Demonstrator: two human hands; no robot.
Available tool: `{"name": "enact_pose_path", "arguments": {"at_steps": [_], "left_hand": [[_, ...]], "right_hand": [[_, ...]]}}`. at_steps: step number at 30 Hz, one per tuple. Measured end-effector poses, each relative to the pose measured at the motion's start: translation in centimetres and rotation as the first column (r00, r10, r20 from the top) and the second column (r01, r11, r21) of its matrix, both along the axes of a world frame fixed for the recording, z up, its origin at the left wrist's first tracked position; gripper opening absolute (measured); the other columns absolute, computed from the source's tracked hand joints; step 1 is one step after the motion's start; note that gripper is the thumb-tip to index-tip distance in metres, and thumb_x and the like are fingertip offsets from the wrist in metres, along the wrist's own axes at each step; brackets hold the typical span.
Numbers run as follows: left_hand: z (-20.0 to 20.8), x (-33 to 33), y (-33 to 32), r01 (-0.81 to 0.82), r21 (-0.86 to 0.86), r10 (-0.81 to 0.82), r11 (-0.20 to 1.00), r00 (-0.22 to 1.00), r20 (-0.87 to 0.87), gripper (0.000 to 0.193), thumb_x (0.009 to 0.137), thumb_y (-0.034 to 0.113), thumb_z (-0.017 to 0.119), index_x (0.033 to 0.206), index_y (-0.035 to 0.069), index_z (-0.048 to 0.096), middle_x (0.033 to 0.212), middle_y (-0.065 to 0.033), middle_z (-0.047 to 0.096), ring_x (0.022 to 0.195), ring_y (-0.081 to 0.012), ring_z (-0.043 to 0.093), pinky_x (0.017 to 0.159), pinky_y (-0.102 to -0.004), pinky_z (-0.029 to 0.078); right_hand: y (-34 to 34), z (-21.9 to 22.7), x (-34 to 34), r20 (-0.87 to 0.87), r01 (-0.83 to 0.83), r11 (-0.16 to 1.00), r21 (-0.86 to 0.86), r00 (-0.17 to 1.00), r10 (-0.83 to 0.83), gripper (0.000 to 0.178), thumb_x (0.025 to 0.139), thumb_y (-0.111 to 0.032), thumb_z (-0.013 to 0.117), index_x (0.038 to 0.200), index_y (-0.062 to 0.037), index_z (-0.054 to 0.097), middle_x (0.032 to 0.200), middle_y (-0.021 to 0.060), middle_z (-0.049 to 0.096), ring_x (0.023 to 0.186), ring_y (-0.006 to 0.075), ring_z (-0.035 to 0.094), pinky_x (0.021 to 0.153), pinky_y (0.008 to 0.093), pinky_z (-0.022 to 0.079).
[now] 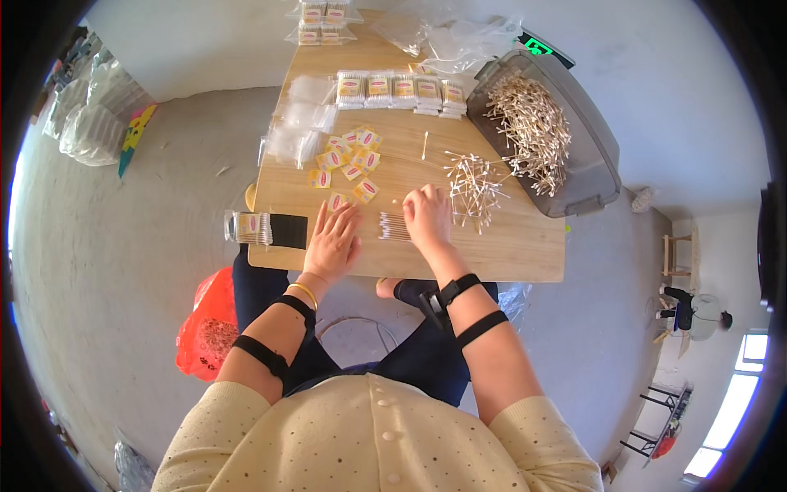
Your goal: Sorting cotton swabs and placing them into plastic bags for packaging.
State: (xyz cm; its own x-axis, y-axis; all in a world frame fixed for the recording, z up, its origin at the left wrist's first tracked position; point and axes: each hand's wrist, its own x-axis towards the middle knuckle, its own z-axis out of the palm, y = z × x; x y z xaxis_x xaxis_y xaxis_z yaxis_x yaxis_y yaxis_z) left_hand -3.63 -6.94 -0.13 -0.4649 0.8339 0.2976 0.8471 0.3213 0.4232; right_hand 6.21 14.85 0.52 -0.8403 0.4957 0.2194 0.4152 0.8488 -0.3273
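Observation:
My left hand [332, 244] lies flat near the table's front edge, fingers stretched out. Its fingertips reach the lowest of several small yellow-and-white cards [366, 191] with red marks. To its right is a neat row of cotton swabs [393, 226], lying side by side. My right hand [429, 217] curls closed over the right ends of this row; its fingertips are partly hidden. Just beyond my right hand lies a loose heap of cotton swabs [475, 190], and one single swab [425, 145] lies farther back. Left of my left hand, a packed swab bag [252, 228] rests by a black strip [288, 231].
A grey plastic bin [586, 156] full of loose swabs tilts at the table's right. Filled swab packs [378, 90] stand in a row at the back, beside clear empty bags [299, 131]. A red plastic bag [201, 328] sits on the floor at the left.

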Motion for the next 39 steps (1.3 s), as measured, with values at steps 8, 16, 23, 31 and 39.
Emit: {"name": "enact_pose_path", "arguments": {"at_steps": [8,16,23,31,39], "left_hand": [[0.6,0.2,-0.2,0.046,-0.078,-0.045,0.996,0.999,0.016,0.056,0.092,0.023,0.06,0.143,0.002,0.05,0.154,-0.0126,0.046,0.15,-0.0302,0.036,0.13,-0.0553,0.014],[1.0,1.8,1.8,0.014,-0.35,-0.069,0.937,0.987,-0.146,0.099,0.1,0.067,0.042,0.159,-0.01,0.024,0.17,-0.0219,0.02,0.16,-0.0321,0.011,0.131,-0.0535,0.002],[-0.5,3.1,3.0,0.001,-0.246,-0.011,0.969,0.999,-0.042,0.098,0.101,0.064,0.041,0.158,-0.014,0.022,0.168,-0.028,0.019,0.16,-0.037,0.01,0.129,-0.0555,0.003],[-0.6,2.8,3.0,0.122,-0.259,-0.128,0.958,0.992,-0.005,0.091,0.104,0.065,0.034,0.162,-0.005,0.022,0.17,-0.0216,0.021,0.16,-0.0325,0.013,0.13,-0.0536,0.004],[-0.2,2.4,2.3,0.061,-0.24,-0.088,0.969,0.991,-0.103,0.087,0.105,0.061,0.034,0.161,-0.005,0.023,0.17,-0.0212,0.022,0.16,-0.0311,0.013,0.129,-0.0544,0.003]], "right_hand": [[-0.8,0.5,5.3,-0.217,-0.066,0.952,-0.3,0.976,-0.001,0.027,0.09,-0.011,0.069,0.117,-0.0107,0.067,0.121,0.0106,0.061,0.121,0.0348,0.054,0.101,0.0517,0.044],[-4.7,-0.5,8.4,0.036,-0.07,0.994,-0.078,0.997,0.073,0.087,0.092,-0.029,0.07,0.158,0.0073,0.026,0.164,0.0289,0.029,0.154,0.0438,0.027,0.127,0.0527,0.023],[-6.3,-2.2,5.3,0.087,-0.109,0.994,0.027,0.991,0.106,0.083,0.093,-0.03,0.061,0.159,0.0069,0.026,0.167,0.0285,0.024,0.157,0.0409,0.02,0.13,0.0505,0.017],[-6.3,-2.2,5.3,0.075,-0.099,0.995,0.033,0.993,0.096,0.082,0.094,-0.036,0.06,0.157,0.0066,0.03,0.166,0.0285,0.024,0.156,0.041,0.023,0.129,0.0515,0.019],[-6.5,-1.8,5.1,0.055,-0.085,0.996,0.011,0.995,0.084,0.087,0.091,-0.039,0.065,0.157,0.0067,0.032,0.166,0.0283,0.027,0.156,0.0393,0.024,0.129,0.0504,0.018]]}}
